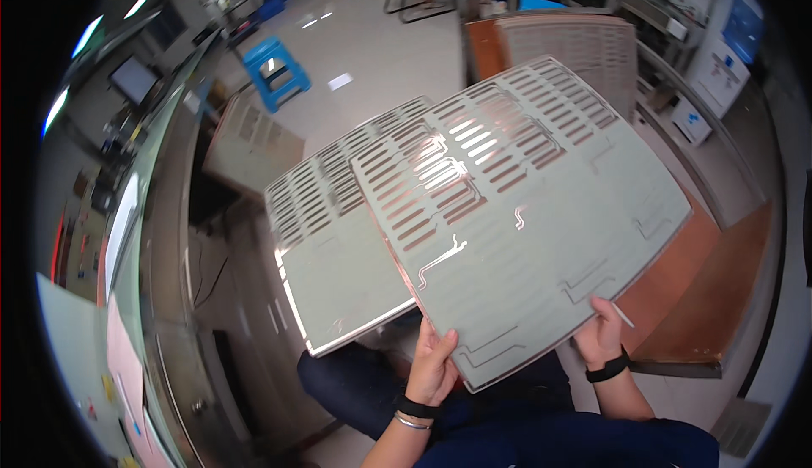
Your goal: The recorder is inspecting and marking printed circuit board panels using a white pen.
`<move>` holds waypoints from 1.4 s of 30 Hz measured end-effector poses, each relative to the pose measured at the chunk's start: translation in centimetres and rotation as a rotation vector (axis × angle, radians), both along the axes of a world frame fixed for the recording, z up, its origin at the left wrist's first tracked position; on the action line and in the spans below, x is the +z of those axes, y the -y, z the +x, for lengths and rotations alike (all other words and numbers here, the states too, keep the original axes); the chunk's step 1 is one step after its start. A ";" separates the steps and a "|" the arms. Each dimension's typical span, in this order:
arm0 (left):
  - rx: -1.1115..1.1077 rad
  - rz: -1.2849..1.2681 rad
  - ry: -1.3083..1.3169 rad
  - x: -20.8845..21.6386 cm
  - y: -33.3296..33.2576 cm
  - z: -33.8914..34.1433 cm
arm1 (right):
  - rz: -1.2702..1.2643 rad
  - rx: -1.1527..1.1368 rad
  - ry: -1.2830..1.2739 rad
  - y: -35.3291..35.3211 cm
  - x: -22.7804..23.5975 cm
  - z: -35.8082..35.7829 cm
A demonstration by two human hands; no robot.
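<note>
I hold a large grey-green circuit board panel [541, 222] tilted in front of me. Rows of copper-coloured slots fill its far half, and thin bent traces run across the plainer near half. My left hand [433, 365] grips its near left edge, thumb on top. Closed on the near right edge is my right hand [600, 333], with a thin white stick [624, 316] jutting out beside the thumb. A second, similar panel [347, 273] lies to the left, partly covered by the held one. Glare whitens some slots.
Bare copper sheets [702, 290] lean at the right, below a metal rail. More slotted panels [575, 53] stand upright at the back. Another panel [254, 142] leans near the long bench [161, 239] on the left. A blue stool [276, 73] stands on the floor beyond.
</note>
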State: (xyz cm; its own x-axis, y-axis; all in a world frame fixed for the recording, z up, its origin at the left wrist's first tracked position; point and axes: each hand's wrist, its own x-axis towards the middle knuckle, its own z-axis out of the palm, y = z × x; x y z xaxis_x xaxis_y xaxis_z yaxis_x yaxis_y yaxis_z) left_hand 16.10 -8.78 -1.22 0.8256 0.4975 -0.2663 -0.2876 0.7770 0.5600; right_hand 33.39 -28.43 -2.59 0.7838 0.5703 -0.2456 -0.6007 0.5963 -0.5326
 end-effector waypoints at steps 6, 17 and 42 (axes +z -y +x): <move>0.159 0.069 -0.070 -1.7 -2.5 -8.6 | 0.014 -0.143 -0.048 2.5 -0.4 2.5; 0.397 0.036 -0.220 -3.4 -2.3 -13.8 | -0.279 -0.250 -0.005 1.8 -5.3 6.0; 0.312 -0.050 -0.464 -4.6 -1.2 -16.6 | -0.450 0.525 1.862 -17.9 -0.7 -9.6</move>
